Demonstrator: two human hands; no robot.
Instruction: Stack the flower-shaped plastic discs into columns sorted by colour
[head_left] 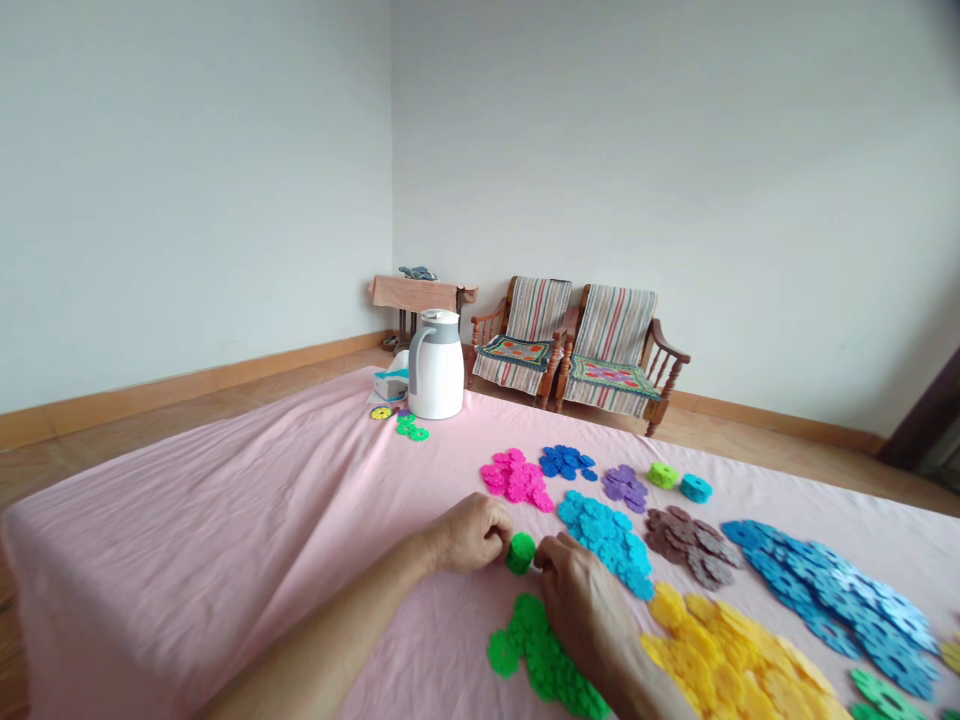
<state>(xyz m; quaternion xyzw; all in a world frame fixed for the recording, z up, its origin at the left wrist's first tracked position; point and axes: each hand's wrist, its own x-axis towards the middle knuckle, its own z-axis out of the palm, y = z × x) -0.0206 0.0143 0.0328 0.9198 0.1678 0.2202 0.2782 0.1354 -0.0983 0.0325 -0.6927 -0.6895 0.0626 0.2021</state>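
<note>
A short stack of green flower-shaped plastic discs stands on the pink cloth between my two hands. My left hand is closed, its curled fingers against the stack's left side. From the right, my right hand has its bent fingers at the other side of the stack; the thumb is mostly hidden. Loose green discs lie in a pile below, partly covered by my right hand and forearm. Beyond my right hand spreads a pile of light blue discs, and pink discs lie past my left hand.
Piles of yellow, brown, purple, dark blue and larger blue discs cover the right side. Lime and teal stacks stand behind. A white jug and tissue pack are at the far edge.
</note>
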